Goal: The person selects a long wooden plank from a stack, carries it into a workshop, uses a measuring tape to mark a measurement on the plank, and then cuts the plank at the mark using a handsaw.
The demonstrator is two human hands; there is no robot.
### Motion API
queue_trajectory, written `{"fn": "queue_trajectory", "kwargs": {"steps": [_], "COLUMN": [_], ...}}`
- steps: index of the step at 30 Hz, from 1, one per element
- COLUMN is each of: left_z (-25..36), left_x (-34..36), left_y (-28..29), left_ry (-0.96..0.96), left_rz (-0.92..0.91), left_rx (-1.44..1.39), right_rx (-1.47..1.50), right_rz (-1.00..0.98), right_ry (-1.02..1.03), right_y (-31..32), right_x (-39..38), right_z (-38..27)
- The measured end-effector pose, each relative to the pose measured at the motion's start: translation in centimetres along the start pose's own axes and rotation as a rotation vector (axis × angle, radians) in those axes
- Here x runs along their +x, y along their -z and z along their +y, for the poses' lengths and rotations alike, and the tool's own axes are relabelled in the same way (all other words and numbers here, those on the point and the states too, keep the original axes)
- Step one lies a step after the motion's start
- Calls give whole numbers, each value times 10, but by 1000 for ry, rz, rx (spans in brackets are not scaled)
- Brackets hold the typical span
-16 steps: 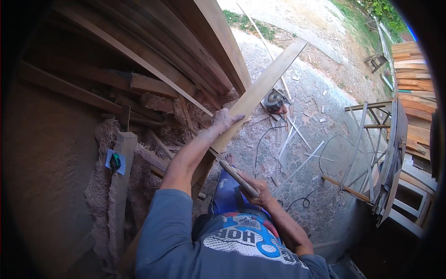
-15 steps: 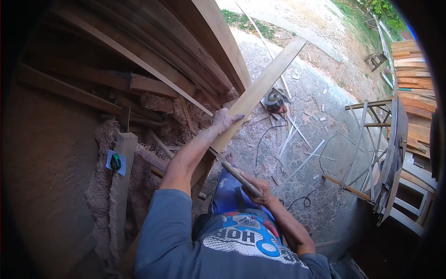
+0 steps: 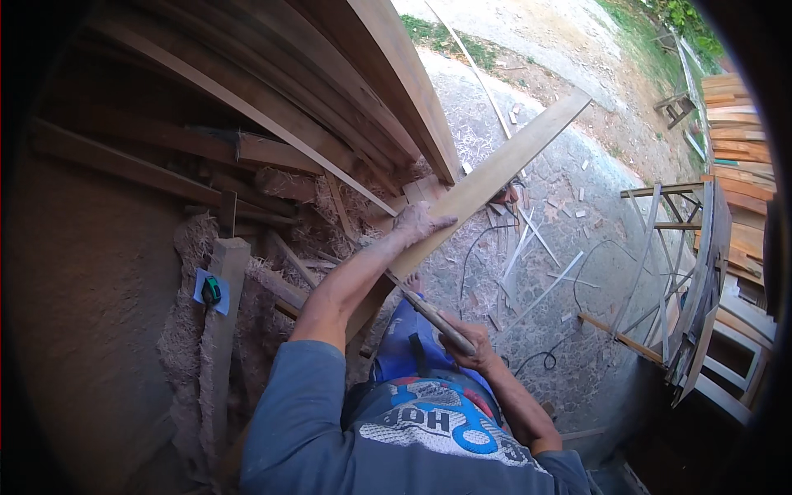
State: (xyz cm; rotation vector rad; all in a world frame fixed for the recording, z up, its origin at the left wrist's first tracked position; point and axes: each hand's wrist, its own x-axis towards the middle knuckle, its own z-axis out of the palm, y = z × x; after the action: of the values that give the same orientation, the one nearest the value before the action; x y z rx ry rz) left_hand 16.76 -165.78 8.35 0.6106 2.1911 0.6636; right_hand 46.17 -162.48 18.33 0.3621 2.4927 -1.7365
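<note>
My left hand [image 3: 421,223] grips a long pale wooden board [image 3: 503,169] near its lower end, fingers lying across its face. The board slants up and away to the right. In my right hand [image 3: 470,342] is a long, slim wooden-handled tool [image 3: 431,316], its thin dark front end pointing at the board's near end. Whether that tip touches the board I cannot tell, nor can I make out the tool's exact kind. Under the board's near end, a darker timber [image 3: 373,309] shows beside my leg. The board mostly covers a circular saw [image 3: 505,195] on the ground.
Long planks [image 3: 330,91] lean in a stack at upper left. A green tape measure [image 3: 212,290] rests on an upright wooden post [image 3: 223,330] among shavings. Offcut strips [image 3: 540,285] and a black cable [image 3: 464,260] litter the ground; a wooden frame [image 3: 660,247] stands at right.
The board's far end has swung right and slightly down, now hiding most of the circular saw. My left hand has shifted slightly right with it; the right hand keeps its hold on the tool.
</note>
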Motion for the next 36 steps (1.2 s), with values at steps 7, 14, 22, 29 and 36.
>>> {"fn": "queue_trajectory", "kwargs": {"steps": [7,14,22,29,36], "left_z": [-3,-41,-9,15,25], "left_x": [18,34,15,9,10], "left_y": [27,29,67,54,55], "left_ry": [4,80,33,-12,-38], "left_rz": [40,71,15,88,152], "left_rx": [28,-138,-29,115,252], "right_rx": [-55,-163,-64,-138,-76], "right_rz": [103,67,-38,6,21], "right_ry": [132,100,-11,218,228], "right_y": [8,62,13,34,8], "right_x": [-10,-77,9,15,51], "right_z": [11,8,-10,-36,-96]}}
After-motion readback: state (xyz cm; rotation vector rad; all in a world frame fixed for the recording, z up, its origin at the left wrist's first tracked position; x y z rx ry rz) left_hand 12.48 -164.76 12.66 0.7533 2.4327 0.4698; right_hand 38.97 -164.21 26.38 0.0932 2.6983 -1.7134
